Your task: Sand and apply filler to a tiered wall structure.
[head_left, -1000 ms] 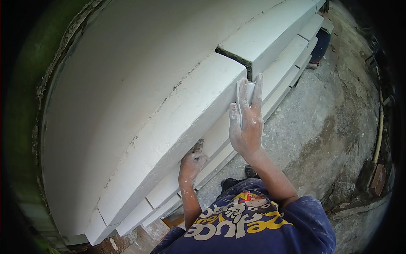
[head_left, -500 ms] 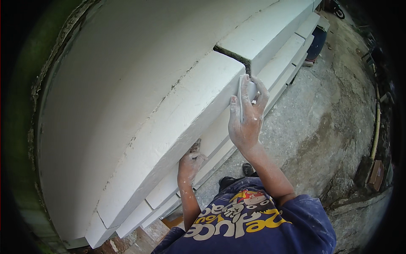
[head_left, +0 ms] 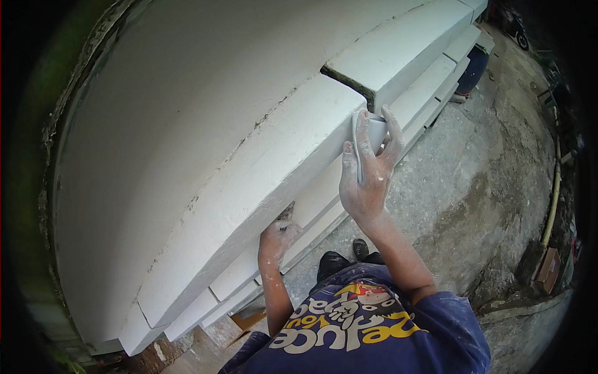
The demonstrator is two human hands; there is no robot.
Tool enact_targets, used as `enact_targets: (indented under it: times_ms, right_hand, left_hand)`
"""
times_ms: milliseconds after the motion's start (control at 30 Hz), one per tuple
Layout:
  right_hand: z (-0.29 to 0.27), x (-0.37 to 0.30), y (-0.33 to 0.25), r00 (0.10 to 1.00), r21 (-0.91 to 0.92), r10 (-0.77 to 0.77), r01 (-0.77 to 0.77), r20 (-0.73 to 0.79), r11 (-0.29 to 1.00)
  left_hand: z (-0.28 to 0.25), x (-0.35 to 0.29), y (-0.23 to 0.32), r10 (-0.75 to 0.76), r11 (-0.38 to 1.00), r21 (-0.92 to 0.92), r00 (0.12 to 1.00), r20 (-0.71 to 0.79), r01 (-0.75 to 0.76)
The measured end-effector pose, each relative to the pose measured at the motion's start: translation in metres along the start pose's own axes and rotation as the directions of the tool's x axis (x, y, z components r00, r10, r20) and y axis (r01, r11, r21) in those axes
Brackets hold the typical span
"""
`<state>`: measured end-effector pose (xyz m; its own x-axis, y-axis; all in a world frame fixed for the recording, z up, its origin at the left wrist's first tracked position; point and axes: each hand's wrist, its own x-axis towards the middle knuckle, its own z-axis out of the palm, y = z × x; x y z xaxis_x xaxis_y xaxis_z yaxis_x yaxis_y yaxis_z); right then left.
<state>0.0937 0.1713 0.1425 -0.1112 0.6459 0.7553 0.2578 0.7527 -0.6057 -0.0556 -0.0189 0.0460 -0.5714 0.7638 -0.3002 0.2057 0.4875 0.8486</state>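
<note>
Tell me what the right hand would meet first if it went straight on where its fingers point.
Probably the thick, white, straight-edged block beyond the narrow dark gap, ahead of the right hand; depth is unclear, so the hand might pass along that block's side instead.

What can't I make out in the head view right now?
All in the head view:
Dark tool: its lower end, hidden by the left hand.
White sheet: partly covered by the right hand.
Wheel, top right: its details, too small and dim near the dark rim.
</note>
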Motion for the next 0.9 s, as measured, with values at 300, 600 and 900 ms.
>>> enact_targets:
  times_ms: [300, 600, 900]
  right_hand:
    - [0.011, -0.036, -0.003, 0.989, -0.056, -0.115, 0.121, 0.094, 0.991]
    - [0.011, -0.059, -0.006, 0.976, 0.019, -0.131, 0.13, 0.176, 0.991]
    - [0.046, -0.06, 0.033, 0.841, 0.204, -0.537, 0.515, 0.066, 0.832]
  left_hand:
    - [0.0, 0.006, -0.005, 0.024, 1.0, 0.014, 0.998, 0.052, -0.025]
    - [0.005, 0.006, -0.019, 0.211, 0.969, 0.14, 0.977, -0.03, -0.205]
    - [0.032, -0.003, -0.002, 0.151, 0.959, 0.275, 0.936, -0.317, -0.062]
